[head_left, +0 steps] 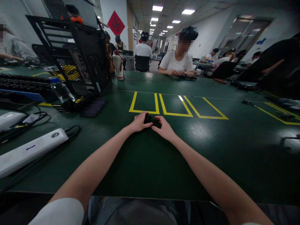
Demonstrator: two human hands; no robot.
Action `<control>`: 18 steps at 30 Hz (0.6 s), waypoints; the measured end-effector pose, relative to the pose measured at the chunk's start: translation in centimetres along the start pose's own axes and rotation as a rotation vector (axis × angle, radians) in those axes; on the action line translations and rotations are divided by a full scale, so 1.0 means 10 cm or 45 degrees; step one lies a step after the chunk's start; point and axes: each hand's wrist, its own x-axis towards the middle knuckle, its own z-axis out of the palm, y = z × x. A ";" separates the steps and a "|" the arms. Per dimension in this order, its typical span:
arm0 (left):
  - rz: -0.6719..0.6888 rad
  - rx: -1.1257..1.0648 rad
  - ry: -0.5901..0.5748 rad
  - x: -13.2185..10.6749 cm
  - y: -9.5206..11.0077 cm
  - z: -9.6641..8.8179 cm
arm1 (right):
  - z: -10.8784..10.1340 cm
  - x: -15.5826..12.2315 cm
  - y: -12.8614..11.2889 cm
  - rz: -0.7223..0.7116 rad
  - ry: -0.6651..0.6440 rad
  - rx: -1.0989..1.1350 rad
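The small black object (147, 119) is between the hands, just on the near side of the left tape box (157, 103). The left hand (140, 122) has its fingers closed round it — probably to steady it. The right hand's (165, 128) fingers curve loosely alongside; whether they grip, I cannot tell. The computer case (92, 62) stands left of that box, perhaps leaving elbow room.

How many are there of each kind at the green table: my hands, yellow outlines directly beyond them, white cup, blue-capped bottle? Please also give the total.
Hands (left hand, right hand): 2
Yellow outlines: 3
White cup: 1
Blue-capped bottle: 1
Total: 7
Not counted: dark item at the hands, possibly more than one piece.
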 end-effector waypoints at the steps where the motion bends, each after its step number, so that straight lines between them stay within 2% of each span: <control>1: -0.003 -0.030 -0.003 0.00 0.00 0.00 | 0.00 -0.01 -0.01 -0.001 0.001 -0.040; 6: -0.006 -0.115 0.005 -0.04 0.06 -0.03 | 0.00 -0.04 -0.05 -0.071 0.023 -0.188; 10: -0.003 -0.126 0.011 -0.05 0.08 -0.03 | 0.03 -0.01 -0.02 -0.059 0.086 -0.316; 15: 0.012 -0.110 0.027 -0.01 0.07 0.00 | 0.07 0.06 0.05 -0.088 -0.051 -0.422; 18: -0.018 -0.093 0.063 0.03 0.10 0.03 | 0.08 0.06 0.05 -0.076 -0.030 -0.382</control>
